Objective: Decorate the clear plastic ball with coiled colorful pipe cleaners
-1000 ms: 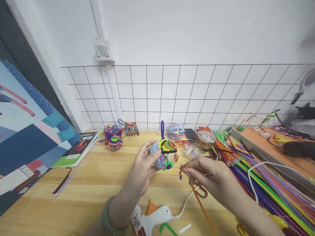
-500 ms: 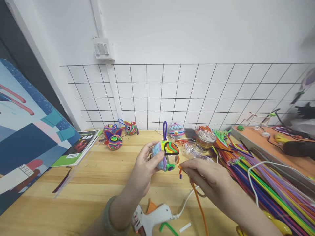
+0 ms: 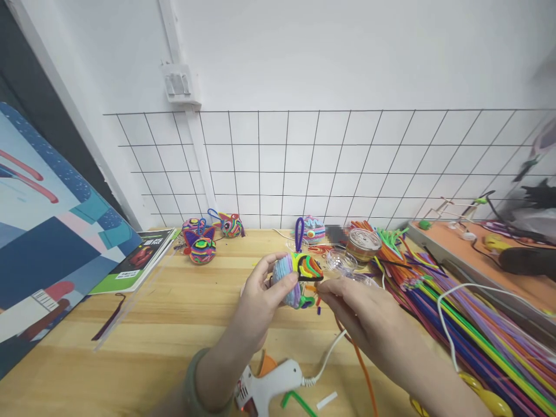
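Note:
My left hand (image 3: pixel 271 289) is closed around a ball ornament (image 3: pixel 286 275) covered in coloured pipe cleaners, with a purple loop (image 3: pixel 299 234) standing up from its top. The ornament is blue and lilac on the left, yellow, orange and green on the right, with a clear gap in that side. My right hand (image 3: pixel 356 298) pinches an orange pipe cleaner (image 3: pixel 365 370) at the gap, and its long end hangs down below the hand. The fingertips meet close to the ornament's right edge, so the pinched end is partly hidden.
A white glue gun (image 3: pixel 275 379) lies in front with its cord running right. Green (image 3: pixel 299 402) and white scraps lie beside it. Several finished ornaments (image 3: pixel 202 246) stand at the back left. Bundles of pipe cleaners (image 3: pixel 460 318), a spool (image 3: pixel 364 243) and clear plastic shells (image 3: pixel 341 262) lie right.
The ornament in my left hand has moved slightly right and down. My right hand has brought the orange pipe cleaner up to the ornament's open side, closing the gap between the hands.

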`<action>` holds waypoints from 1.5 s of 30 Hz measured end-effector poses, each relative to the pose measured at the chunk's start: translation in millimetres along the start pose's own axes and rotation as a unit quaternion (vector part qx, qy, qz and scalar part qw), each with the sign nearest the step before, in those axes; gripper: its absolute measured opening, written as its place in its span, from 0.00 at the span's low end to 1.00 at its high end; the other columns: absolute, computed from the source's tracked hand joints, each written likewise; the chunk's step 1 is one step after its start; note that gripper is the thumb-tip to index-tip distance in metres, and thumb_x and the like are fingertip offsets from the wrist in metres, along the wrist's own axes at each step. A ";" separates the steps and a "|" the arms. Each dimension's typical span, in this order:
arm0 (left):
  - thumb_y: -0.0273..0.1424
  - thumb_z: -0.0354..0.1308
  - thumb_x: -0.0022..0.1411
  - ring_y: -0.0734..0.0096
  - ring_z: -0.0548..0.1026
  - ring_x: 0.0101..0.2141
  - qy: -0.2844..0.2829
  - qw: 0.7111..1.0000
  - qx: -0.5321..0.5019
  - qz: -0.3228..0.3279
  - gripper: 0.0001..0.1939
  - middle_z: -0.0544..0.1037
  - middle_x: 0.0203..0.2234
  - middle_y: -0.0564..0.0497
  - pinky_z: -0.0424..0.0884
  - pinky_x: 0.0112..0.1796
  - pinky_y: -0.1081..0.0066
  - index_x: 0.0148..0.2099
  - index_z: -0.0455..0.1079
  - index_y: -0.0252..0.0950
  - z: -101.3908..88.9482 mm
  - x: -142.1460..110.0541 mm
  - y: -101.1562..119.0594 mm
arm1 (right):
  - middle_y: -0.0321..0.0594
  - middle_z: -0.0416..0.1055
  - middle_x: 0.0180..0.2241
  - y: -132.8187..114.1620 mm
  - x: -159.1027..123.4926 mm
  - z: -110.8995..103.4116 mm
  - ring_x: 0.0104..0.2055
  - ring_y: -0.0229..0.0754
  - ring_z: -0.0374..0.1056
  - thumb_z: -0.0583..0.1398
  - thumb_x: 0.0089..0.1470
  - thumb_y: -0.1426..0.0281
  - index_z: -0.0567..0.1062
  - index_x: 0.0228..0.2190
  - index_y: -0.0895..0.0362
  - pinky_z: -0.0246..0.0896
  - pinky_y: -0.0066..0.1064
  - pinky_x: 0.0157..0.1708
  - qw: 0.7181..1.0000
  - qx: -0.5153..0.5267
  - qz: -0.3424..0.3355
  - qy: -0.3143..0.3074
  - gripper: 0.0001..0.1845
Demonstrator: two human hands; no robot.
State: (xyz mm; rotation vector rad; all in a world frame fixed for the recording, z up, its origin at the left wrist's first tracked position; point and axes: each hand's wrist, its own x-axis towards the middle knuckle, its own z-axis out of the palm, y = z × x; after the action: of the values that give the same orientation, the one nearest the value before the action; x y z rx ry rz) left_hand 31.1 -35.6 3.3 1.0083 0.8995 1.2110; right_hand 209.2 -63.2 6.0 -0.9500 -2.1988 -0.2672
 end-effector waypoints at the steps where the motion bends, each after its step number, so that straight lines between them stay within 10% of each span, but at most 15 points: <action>1: 0.37 0.65 0.49 0.68 0.70 0.37 0.001 1.000 0.006 0.001 0.27 0.72 0.45 0.45 0.71 0.32 0.71 0.50 0.65 0.35 0.2 -0.1 -0.1 | 0.41 0.75 0.28 0.4 -0.7 0.6 0.27 0.38 0.71 0.51 0.64 0.74 0.70 0.38 0.59 0.64 0.28 0.25 1.000 -0.006 -0.006 0.006 0.09; 45: 0.40 0.66 0.49 0.65 0.73 0.36 0.005 0.998 0.067 -0.005 0.24 0.74 0.40 0.46 0.72 0.34 0.70 0.48 0.69 0.37 2.3 -0.7 -2.9 | 0.43 0.73 0.28 4.5 -2.0 -1.8 0.26 0.39 0.67 0.48 0.64 0.77 0.74 0.41 0.63 0.57 0.30 0.23 0.987 -0.137 -0.086 -0.016 0.15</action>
State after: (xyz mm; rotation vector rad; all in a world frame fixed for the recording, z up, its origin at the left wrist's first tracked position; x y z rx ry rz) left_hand 34.0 -36.8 1.3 1.1035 1.0028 1.1615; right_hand 214.2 -61.9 5.5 -0.9123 -2.3158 -0.6553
